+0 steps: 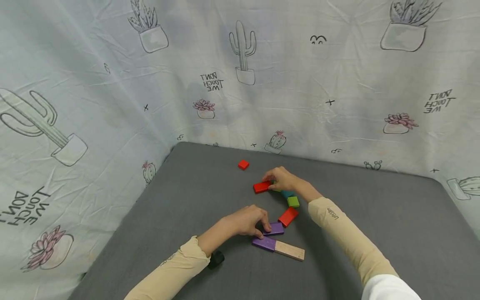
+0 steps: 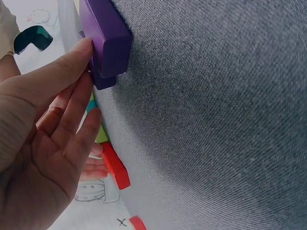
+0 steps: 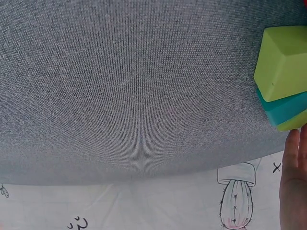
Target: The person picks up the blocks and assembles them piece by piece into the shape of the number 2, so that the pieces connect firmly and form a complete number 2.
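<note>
My left hand (image 1: 245,221) is over two purple blocks, thumb and fingertips at the left end of the farther purple block (image 1: 275,228). The thumb also overlaps the nearer purple block (image 1: 264,243), which meets a bare wood block (image 1: 290,251) end to end. Farther back, my right hand (image 1: 282,179) pinches the right end of a red block (image 1: 261,187). Beside that hand lie a teal block (image 1: 288,193) and a light green block (image 1: 293,202); another green block (image 3: 293,120) is partly hidden by the fingers. A second red block (image 1: 288,216) lies between the green and purple ones.
A small red block (image 1: 243,165) lies apart near the back of the grey table (image 1: 180,187). White cloth (image 1: 285,83) with cactus drawings hangs behind and at the left. A black device (image 1: 216,259) sits at the left wrist.
</note>
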A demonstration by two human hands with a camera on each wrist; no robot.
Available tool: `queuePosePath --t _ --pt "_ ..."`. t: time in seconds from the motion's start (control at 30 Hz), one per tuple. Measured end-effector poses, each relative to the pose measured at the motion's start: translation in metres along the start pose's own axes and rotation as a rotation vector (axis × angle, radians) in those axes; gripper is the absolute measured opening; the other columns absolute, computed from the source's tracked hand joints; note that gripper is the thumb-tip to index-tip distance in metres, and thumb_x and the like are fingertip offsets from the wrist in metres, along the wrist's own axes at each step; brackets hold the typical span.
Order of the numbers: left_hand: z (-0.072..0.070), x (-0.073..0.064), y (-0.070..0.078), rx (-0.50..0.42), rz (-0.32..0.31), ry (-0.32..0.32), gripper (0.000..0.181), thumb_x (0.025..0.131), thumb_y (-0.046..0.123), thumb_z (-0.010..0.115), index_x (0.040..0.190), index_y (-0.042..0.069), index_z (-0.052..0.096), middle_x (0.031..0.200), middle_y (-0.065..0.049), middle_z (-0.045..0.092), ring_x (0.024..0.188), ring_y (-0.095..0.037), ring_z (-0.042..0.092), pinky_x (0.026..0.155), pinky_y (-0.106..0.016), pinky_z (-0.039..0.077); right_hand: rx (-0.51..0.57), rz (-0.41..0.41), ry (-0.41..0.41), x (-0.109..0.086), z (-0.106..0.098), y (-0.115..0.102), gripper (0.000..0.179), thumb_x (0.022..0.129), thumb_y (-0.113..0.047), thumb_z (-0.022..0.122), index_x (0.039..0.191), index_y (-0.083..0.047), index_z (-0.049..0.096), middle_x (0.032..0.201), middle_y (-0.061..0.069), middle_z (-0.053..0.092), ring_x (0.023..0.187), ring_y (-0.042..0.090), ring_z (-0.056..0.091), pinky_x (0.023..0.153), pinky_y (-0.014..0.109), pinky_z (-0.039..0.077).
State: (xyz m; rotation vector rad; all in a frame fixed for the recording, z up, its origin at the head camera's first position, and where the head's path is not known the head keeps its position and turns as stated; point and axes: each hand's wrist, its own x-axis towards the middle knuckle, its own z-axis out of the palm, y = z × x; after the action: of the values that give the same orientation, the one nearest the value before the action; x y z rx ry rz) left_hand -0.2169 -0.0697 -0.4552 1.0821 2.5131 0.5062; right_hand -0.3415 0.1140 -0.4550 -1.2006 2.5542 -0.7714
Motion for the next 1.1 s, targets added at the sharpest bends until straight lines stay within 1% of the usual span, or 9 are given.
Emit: queuePosePath --t 0.4,0.5,0.57,0.63,0.73,0.83,0.93,1.0,1.1 --pt "0.000 -0.001 -0.001 0.003 0.003 0.003 0.022 0.075 0.017 0.083 0.096 0.020 0.078 0.094 0.016 0.064 0.095 0.001 0.058 0.088 -0.020 0.046 0.017 -0.020 0.006 -0.001 -0.001 0.000 0.024 0.082 0.004 0.071 0.106 0.001 0.069 0.107 0.014 0.069 0.106 0.030 0.063 0.090 0.041 0.050" --pt "0.000 -0.001 -0.001 0.010 0.002 0.002 0.022 0.075 0.017 0.082 0.096 0.020 0.078 0.094 0.016 0.064 0.095 0.001 0.059 0.088 -0.020 0.046 0.032 -0.012 0.012 -0.001 -0.002 0.001 0.028 0.083 0.002 0.071 0.111 0.003 0.067 0.111 0.015 0.068 0.108 0.030 0.062 0.090 0.041 0.050" --pt "0.000 -0.001 -0.001 0.016 0.002 0.000 0.022 0.075 0.017 0.082 0.096 0.020 0.078 0.094 0.016 0.064 0.096 0.001 0.059 0.088 -0.020 0.047 0.046 0.001 0.043 0.000 -0.006 0.001 0.031 0.084 0.001 0.071 0.114 0.005 0.066 0.114 0.017 0.067 0.109 0.032 0.061 0.090 0.042 0.050" --pt "0.000 -0.002 -0.001 0.028 0.001 -0.003 0.022 0.076 0.017 0.082 0.097 0.020 0.078 0.095 0.016 0.064 0.095 0.001 0.059 0.088 -0.020 0.047 0.047 0.016 0.095 0.004 -0.011 0.000 0.032 0.085 0.000 0.070 0.115 0.006 0.065 0.115 0.020 0.066 0.108 0.033 0.061 0.089 0.044 0.050" --pt "-0.001 -0.004 -0.001 0.058 0.001 0.002 0.022 0.076 0.017 0.082 0.097 0.020 0.077 0.095 0.015 0.064 0.095 0.000 0.059 0.086 -0.020 0.047 0.044 0.048 0.188 0.015 -0.019 -0.004 0.029 0.085 0.001 0.068 0.113 0.009 0.064 0.111 0.023 0.066 0.104 0.035 0.063 0.086 0.045 0.051" --pt "-0.001 -0.006 0.001 0.100 -0.004 0.016 0.022 0.075 0.017 0.083 0.096 0.020 0.078 0.094 0.014 0.065 0.094 -0.001 0.060 0.084 -0.019 0.047 0.023 0.093 0.234 0.029 -0.021 -0.009 0.027 0.087 0.001 0.067 0.112 0.011 0.064 0.109 0.024 0.066 0.101 0.035 0.064 0.085 0.044 0.052" --pt "-0.002 -0.007 0.006 0.135 -0.016 0.038 0.022 0.074 0.017 0.083 0.095 0.020 0.077 0.093 0.014 0.065 0.094 -0.002 0.061 0.082 -0.020 0.048 0.006 0.130 0.212 0.044 -0.017 -0.015 0.030 0.088 -0.001 0.067 0.115 0.010 0.063 0.113 0.023 0.065 0.104 0.035 0.062 0.089 0.043 0.050" --pt "-0.002 -0.008 0.010 0.164 -0.028 0.048 0.022 0.074 0.017 0.083 0.094 0.021 0.077 0.093 0.015 0.065 0.093 -0.003 0.061 0.080 -0.020 0.049 -0.016 0.119 0.170 0.055 -0.012 -0.018 0.035 0.087 -0.002 0.068 0.119 0.009 0.061 0.119 0.022 0.062 0.110 0.035 0.059 0.094 0.045 0.046" --pt "-0.001 -0.009 0.016 0.188 -0.038 0.055 0.023 0.074 0.018 0.083 0.095 0.022 0.077 0.094 0.015 0.065 0.093 -0.002 0.061 0.078 -0.020 0.050 -0.055 0.092 0.087 0.069 -0.004 -0.024 0.045 0.086 -0.002 0.069 0.129 0.007 0.056 0.131 0.021 0.056 0.122 0.036 0.049 0.104 0.048 0.036"
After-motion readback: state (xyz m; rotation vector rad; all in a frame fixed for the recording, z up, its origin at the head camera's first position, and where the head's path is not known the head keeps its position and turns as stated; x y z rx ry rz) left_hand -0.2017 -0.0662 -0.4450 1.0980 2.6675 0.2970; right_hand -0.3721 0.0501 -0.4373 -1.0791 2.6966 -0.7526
